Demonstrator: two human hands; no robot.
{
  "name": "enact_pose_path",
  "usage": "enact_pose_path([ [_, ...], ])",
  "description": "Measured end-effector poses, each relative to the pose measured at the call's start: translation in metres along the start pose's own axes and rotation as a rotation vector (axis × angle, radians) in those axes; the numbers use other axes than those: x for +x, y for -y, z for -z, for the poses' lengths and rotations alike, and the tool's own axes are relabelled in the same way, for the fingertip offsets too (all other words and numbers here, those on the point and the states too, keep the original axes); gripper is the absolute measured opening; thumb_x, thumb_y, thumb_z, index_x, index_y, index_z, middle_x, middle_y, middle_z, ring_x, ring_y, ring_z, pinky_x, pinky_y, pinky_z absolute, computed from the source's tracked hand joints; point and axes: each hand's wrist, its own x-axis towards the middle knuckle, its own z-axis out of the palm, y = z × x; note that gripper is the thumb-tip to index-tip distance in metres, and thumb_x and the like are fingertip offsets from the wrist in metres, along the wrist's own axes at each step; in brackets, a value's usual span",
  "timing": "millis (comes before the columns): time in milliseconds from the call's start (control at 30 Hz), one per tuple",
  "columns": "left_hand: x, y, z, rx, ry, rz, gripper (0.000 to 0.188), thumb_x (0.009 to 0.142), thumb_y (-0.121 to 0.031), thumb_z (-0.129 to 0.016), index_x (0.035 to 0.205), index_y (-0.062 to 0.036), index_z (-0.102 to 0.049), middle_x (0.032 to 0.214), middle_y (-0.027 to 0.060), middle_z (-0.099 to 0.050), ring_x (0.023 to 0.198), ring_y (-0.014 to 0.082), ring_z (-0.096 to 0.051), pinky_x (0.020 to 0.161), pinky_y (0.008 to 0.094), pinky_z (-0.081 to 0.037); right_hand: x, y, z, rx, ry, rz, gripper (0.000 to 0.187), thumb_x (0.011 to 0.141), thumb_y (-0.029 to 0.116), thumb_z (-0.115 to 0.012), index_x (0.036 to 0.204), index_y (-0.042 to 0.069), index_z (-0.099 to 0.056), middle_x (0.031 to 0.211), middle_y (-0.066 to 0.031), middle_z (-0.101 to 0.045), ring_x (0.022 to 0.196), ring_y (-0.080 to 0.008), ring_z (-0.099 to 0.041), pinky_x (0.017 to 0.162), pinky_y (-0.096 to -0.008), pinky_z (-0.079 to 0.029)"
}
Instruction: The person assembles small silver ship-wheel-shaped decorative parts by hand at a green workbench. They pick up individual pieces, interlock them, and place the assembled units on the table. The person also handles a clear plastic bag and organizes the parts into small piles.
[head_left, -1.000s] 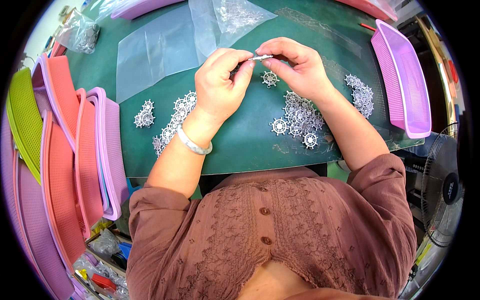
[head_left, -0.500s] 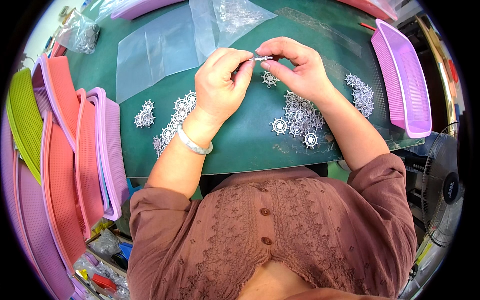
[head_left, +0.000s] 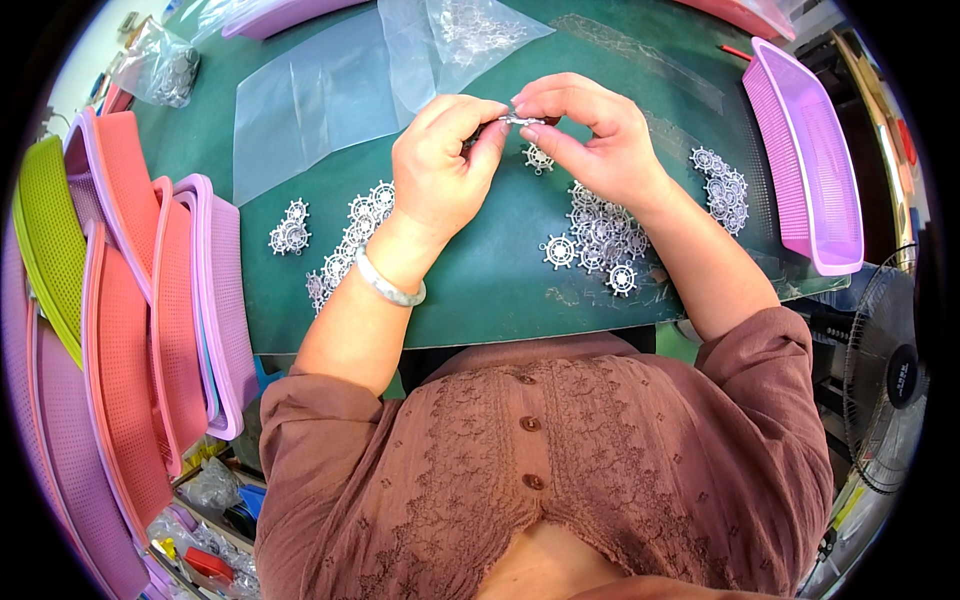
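Both hands, left [head_left: 445, 165] and right [head_left: 590, 135], pinching one small silver charm [head_left: 520, 120] between fingertips as before; nothing moved; more charms [head_left: 595, 235] below

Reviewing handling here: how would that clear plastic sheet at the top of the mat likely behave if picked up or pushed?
The clear sheet looks thin and see-through, so it is probably floppy and very light. Its wrinkles suggest it would buckle rather than slide as one piece when pushed. Lying flat on the green mat, its edge may be hard to pinch.
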Motion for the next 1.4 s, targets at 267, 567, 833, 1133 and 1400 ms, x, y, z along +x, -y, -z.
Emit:
enact_pose_path([
  [267,-0.0005,0.0003,-0.0005,-0.014,0.013,0.034,0.011,0.074,-0.002,-0.066,0.084,-0.0039,-0.065,0.076,0.008,-0.062,0.063,0.0188,-0.059,0.054,0.0267,-0.047,-0.0002,0.0011,-0.0008,-0.02,-0.002,0.014,0.016,0.072,-0.002,-0.069,0.086,0.002,-0.063,0.089,-0.0092,-0.063,0.081,-0.0209,-0.062,0.07,-0.0276,-0.05],
  [567,-0.0005,-0.0006,-0.0007,-0.02,0.031,0.047,0.012,0.073,-0.001,-0.066,0.085,-0.0046,-0.066,0.075,0.0071,-0.062,0.063,0.018,-0.059,0.055,0.0262,-0.047,0.0,0.0017,0.001,-0.099,0.026,0.069,0.017,0.073,-0.002,-0.067,0.089,0.002,-0.063,0.094,-0.01,-0.063,0.083,-0.019,-0.062,0.071,-0.0264,-0.05],
  [833,-0.0006,-0.0013,-0.0004,-0.023,0.042,0.054,0.013,0.074,0.0,-0.065,0.086,-0.0048,-0.066,0.075,0.0071,-0.061,0.063,0.0181,-0.059,0.055,0.0264,-0.047,0.0002,0.0036,-0.0014,-0.11,-0.013,0.068,0.017,0.07,0.001,-0.07,0.085,0.004,-0.064,0.089,-0.008,-0.063,0.081,-0.0225,-0.061,0.069,-0.0291,-0.05],
  [1133,-0.0013,-0.0032,0.002,-0.019,0.063,0.075,0.012,0.077,0.004,-0.063,0.089,0.0008,-0.065,0.082,0.0074,-0.063,0.07,0.0115,-0.059,0.063,0.0222,-0.047,0.001,0.0046,-0.0012,-0.165,-0.01,0.115,0.018,0.068,0.001,-0.07,0.084,0.006,-0.064,0.092,-0.0066,-0.062,0.084,-0.0229,-0.061,0.07,-0.0301,-0.051],
  [1400,-0.0008,-0.0036,0.0027,-0.014,0.045,0.061,0.013,0.077,0.004,-0.064,0.089,0.0004,-0.064,0.082,0.0078,-0.063,0.07,0.0122,-0.059,0.063,0.0225,-0.047,0.0008,0.0032,-0.0006,-0.183,-0.013,0.111,0.018,0.068,0.001,-0.07,0.084,0.006,-0.064,0.093,-0.0069,-0.062,0.085,-0.0231,-0.061,0.07,-0.0304,-0.051],
])
